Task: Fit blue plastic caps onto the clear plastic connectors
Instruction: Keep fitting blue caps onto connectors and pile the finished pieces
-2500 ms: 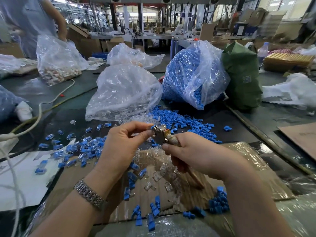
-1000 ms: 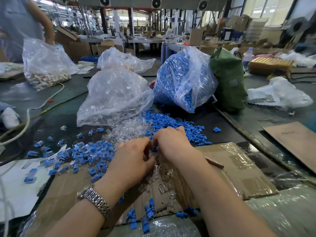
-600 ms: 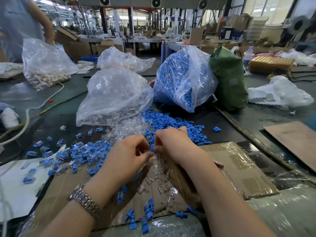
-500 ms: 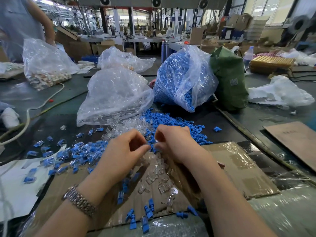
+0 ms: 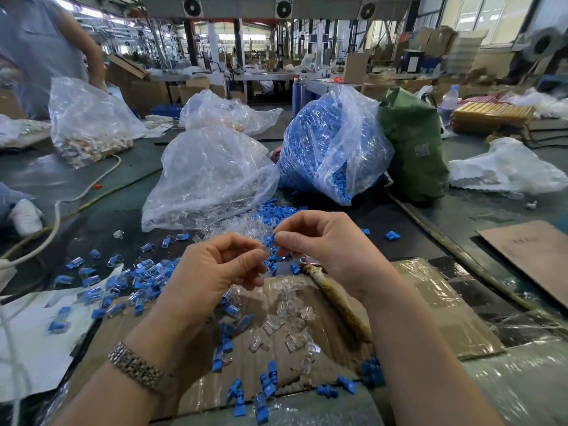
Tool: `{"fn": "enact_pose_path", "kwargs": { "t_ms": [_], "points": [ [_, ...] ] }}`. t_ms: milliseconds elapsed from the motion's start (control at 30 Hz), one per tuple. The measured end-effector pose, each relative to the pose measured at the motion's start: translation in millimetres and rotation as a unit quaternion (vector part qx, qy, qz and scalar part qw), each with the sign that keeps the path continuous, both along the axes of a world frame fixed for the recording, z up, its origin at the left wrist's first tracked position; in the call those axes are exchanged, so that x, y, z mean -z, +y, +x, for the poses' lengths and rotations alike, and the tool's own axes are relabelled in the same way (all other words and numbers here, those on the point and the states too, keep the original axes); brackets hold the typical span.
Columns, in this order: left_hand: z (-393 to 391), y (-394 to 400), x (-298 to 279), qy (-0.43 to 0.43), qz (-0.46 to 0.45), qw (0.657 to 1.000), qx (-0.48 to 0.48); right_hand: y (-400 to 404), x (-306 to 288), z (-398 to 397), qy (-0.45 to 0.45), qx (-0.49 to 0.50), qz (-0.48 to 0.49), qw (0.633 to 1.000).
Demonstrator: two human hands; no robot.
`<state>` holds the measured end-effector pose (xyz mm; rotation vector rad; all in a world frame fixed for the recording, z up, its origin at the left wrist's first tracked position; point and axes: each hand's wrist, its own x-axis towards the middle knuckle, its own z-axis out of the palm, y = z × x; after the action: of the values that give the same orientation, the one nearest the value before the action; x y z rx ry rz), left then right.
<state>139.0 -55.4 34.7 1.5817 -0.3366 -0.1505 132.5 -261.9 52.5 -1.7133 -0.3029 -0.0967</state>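
My left hand (image 5: 215,272) is raised above the taped cardboard (image 5: 430,302), thumb and forefinger pinching a clear connector (image 5: 261,252) that is barely visible. My right hand (image 5: 325,244) pinches a blue cap (image 5: 270,239) right beside it, the two pieces nearly touching. Loose clear connectors (image 5: 285,327) lie on the cardboard under my hands. A heap of loose blue caps (image 5: 276,210) lies behind my hands. Capped connectors (image 5: 135,281) are spread at the left.
A clear bag of connectors (image 5: 209,176) and a bag of blue caps (image 5: 332,142) stand behind. A green sack (image 5: 412,149) is to the right. A wrapped stick tool (image 5: 335,299) lies under my right wrist. A person (image 5: 40,50) stands far left. A white cable (image 5: 61,204) crosses the left.
Both hands rose from the pile of loose parts on the cardboard, each now holding a piece. The stick tool that my right hand held at first now lies on the cardboard.
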Motion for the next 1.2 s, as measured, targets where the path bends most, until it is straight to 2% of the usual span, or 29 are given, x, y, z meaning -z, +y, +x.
{"fn": "enact_pose_path", "kwargs": {
  "t_ms": [233, 367, 467, 667, 900, 1200],
  "points": [
    [-2.0, -1.3, -5.8, 0.078, -0.058, 0.994, 0.042, 4.1, -0.1, -3.5, -0.046, -0.02, -0.107, 0.993],
    [-2.0, -4.8, -4.0, 0.091, -0.081, 0.992, 0.038, 6.4, 1.1, -3.6, -0.054, -0.004, -0.136, 0.989],
    [-1.9, -3.2, -6.2, 0.085, -0.089, 0.991, 0.049, 8.0, 2.6, -2.7, -0.062, 0.019, -0.149, 0.987],
    [-3.8, -4.1, -4.8, 0.02, -0.025, 0.999, 0.02, 9.6, 2.9, -3.9, -0.085, 0.018, -0.174, 0.981],
    [-3.4, -3.4, -4.1, 0.024, -0.047, 0.998, 0.032, 10.4, 4.1, -3.7, -0.13, 0.023, -0.184, 0.974],
    [-4.3, -3.0, -3.8, 0.014, -0.041, 0.999, 0.024, 8.1, 5.9, -3.7, -0.14, 0.018, -0.198, 0.97]
  ]
}}
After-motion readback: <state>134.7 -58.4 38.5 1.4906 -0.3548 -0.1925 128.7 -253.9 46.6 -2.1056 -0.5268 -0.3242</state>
